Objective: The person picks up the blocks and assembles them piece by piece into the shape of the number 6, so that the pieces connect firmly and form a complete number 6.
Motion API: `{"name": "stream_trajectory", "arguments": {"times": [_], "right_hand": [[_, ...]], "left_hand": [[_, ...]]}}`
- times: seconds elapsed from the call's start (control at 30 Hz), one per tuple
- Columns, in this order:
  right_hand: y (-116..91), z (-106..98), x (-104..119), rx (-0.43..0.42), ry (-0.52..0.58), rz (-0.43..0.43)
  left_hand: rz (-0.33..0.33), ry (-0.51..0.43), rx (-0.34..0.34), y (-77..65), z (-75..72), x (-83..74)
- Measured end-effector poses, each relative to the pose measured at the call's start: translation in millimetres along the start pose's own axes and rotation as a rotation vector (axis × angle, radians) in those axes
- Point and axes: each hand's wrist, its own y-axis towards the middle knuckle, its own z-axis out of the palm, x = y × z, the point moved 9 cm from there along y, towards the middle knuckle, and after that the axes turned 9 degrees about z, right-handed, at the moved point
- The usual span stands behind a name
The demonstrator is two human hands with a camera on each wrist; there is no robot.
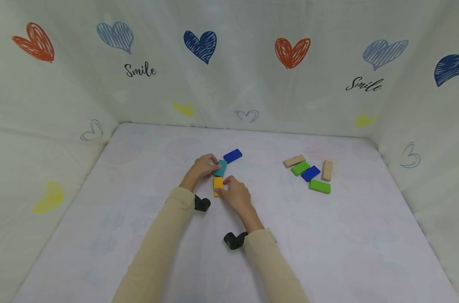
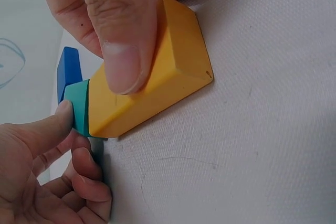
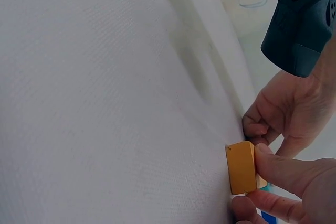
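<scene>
In the head view, three flat rectangular blocks lie in a bent line on the white-covered table. My left hand (image 1: 202, 167) pinches the teal block (image 1: 222, 165), its thumb against the near side. My right hand (image 1: 237, 194) grips the yellow block (image 1: 218, 182) between thumb and fingers. One end of the yellow block (image 2: 184, 40) meets the teal block (image 2: 79, 100) in the left wrist view. At the teal block's far end a dark blue block (image 1: 233, 155) sits at an angle, its corner close to it. From the right wrist, the yellow block's (image 3: 241, 169) end face shows, and the teal one is mostly hidden.
To the right lies a loose group: two wooden blocks (image 1: 294, 161), two green blocks (image 1: 320, 186) and another blue block (image 1: 310, 173). Dark wrist cameras (image 1: 234, 240) stick out from both sleeves. A heart-printed cloth wall (image 1: 229, 88) encloses the table's back and sides.
</scene>
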Motion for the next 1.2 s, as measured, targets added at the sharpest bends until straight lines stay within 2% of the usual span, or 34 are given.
{"name": "stream_trajectory", "arguments": {"times": [0.2,0.47,0.93,1.2], "right_hand": [[0.4,0.2,-0.3,0.003,0.011,0.003],[-0.5,-0.7,-0.4,0.004,0.018,-0.01],[-0.7,-2.5,-1.1,-0.006,0.028,-0.049],[0.4,-1.3,-2.1,0.007,0.028,-0.036]], "left_hand": [[0.015,0.011,0.0,0.6,0.8,0.8],[0.003,0.027,-0.005,-0.6,0.9,0.1],[0.047,0.069,-0.042,-2.9,2.0,-2.6],[0.058,0.076,-0.045,-2.7,2.2,-3.3]]}}
